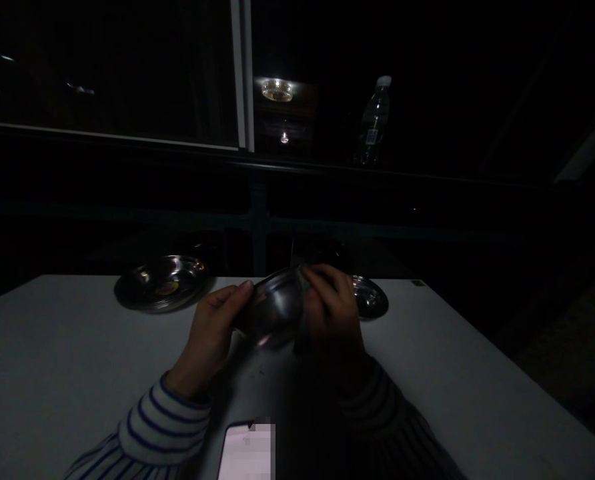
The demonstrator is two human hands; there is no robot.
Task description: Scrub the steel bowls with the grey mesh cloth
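Note:
Between my two hands a shiny metal bowl (275, 303) is held up, tilted, above the white table. My left hand (212, 327) grips its left edge, thumb on the near side. At the bowl's right edge, my right hand (332, 310) has its fingers bent and closed on it; a little motion blur and shadow hide whether a cloth or anything else is in that hand. Beyond my left hand lies a wide metal dish (152, 283) with a coloured sticker inside. Partly behind my right hand, another metal dish (370, 298) rests near the table's far edge.
A lit phone (247, 453) lies on the white table (77, 360) at the near edge, between my forearms. Past the far edge, a clear plastic bottle (375, 123) stands by a dark window with a pale frame (243, 80). The room is dim.

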